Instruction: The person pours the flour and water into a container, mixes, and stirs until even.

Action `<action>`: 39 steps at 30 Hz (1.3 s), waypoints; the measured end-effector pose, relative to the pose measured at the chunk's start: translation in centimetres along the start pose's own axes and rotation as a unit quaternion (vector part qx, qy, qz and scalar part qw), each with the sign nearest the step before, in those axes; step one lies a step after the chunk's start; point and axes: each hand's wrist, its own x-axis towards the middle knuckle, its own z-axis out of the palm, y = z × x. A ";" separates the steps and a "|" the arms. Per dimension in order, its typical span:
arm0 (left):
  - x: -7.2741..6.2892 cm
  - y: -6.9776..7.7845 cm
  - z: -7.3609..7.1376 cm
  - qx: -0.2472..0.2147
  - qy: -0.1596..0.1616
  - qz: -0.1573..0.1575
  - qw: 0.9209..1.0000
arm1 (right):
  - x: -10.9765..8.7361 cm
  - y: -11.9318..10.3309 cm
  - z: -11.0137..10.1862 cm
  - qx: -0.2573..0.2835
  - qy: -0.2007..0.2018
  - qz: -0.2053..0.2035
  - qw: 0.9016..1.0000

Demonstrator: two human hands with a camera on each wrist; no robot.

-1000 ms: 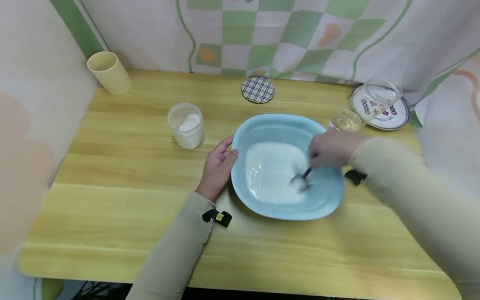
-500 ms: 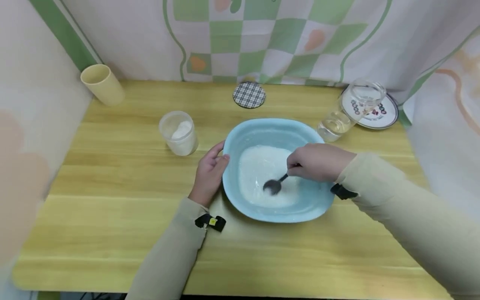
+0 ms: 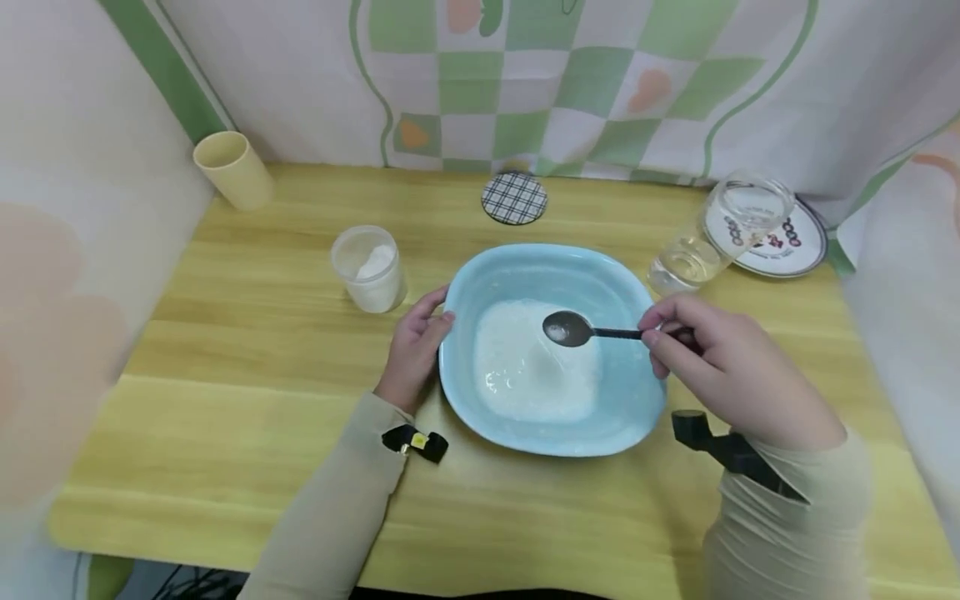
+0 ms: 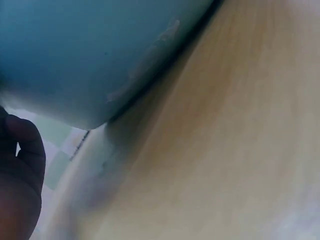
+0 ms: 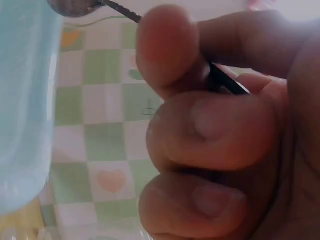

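Observation:
A light blue basin (image 3: 630, 408) holds a milky white liquid (image 3: 525, 375) in its bottom. At the basin's left side my left hand (image 3: 415, 354) grips the rim, thumb near the top edge and fingers against the outer wall. My right hand (image 3: 738, 367) pinches the handle of a dark metal spoon (image 3: 567, 329) between thumb and fingers. The spoon's bowl is over the liquid, apparently above its surface. In the right wrist view, curled fingers (image 5: 210, 130) surround the handle. The left wrist view shows the basin's outer wall (image 4: 90, 55) and part of my hand.
Left of the basin stands a clear tub (image 3: 369, 271) with white powder. A glass jar (image 3: 693, 258) of clear liquid is behind the right hand, before a patterned plate (image 3: 795, 250). A checked coaster (image 3: 514, 198) and yellow cup (image 3: 236, 172) are at the back.
The spoon moved in the white liquid, then came up, its bowl now lifted and level. My right hand drew back to the right. The left hand stays on the basin rim.

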 end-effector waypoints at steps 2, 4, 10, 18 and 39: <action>0.1 -0.5 0.0 -0.022 -0.011 -0.011 1.000 | -0.5 0.2 0.4 0.030 0.025 -0.010 0.999; 0.0 -0.9 -0.2 -0.035 -0.015 -0.023 0.999 | -0.6 0.4 0.9 0.043 0.040 -0.021 0.998; -0.8 -1.6 -0.3 -0.039 -0.008 -0.023 0.999 | -0.6 0.8 2.0 0.113 0.079 0.007 0.990; -1.2 -1.9 0.2 -0.062 -0.019 -0.032 0.997 | -0.7 1.6 2.4 0.135 0.120 0.035 0.983; 0.6 -0.6 0.1 -0.036 -0.008 -0.026 0.999 | 1.3 6.5 0.8 0.088 0.065 0.054 0.993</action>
